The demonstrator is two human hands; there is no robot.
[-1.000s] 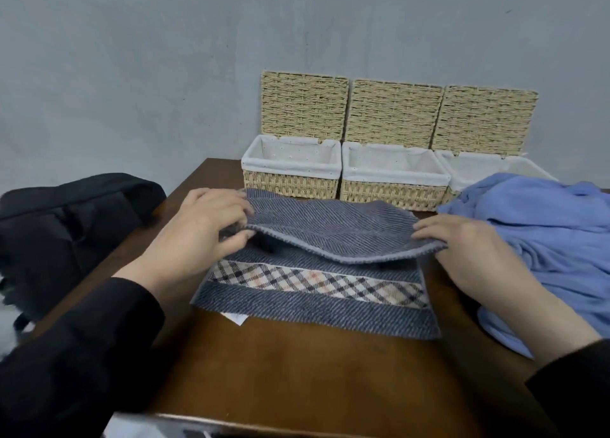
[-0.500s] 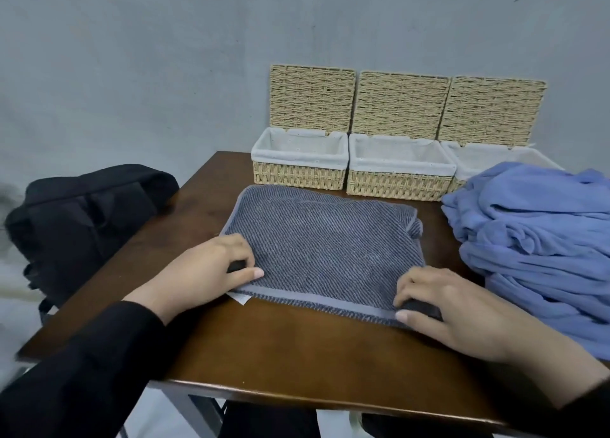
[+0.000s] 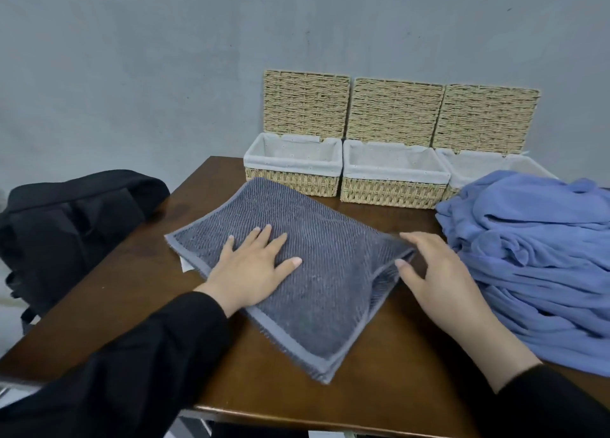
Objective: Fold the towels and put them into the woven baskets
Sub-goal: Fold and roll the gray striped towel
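A grey striped towel [image 3: 317,239], folded in half, lies skewed on the brown table [image 3: 138,292]. My left hand [image 3: 254,269] rests flat on its left part, fingers spread. My right hand [image 3: 439,272] touches the towel's right edge with its fingertips, fingers apart, gripping nothing that I can see. Three woven baskets stand at the back with white liners and lids up: left basket [image 3: 292,182], middle basket [image 3: 389,193], right basket [image 3: 450,191], the last partly hidden by a heap of blue towels [image 3: 534,249].
A black backpack [image 3: 66,216] sits off the table's left side. A small white label [image 3: 185,266] pokes out under the grey towel's left edge. The grey wall stands right behind the baskets. The table's front edge is close to me.
The top half of the grey towel came down over the plaid band. Then the towel turned on the table. My left hand moved from its edge onto its top.
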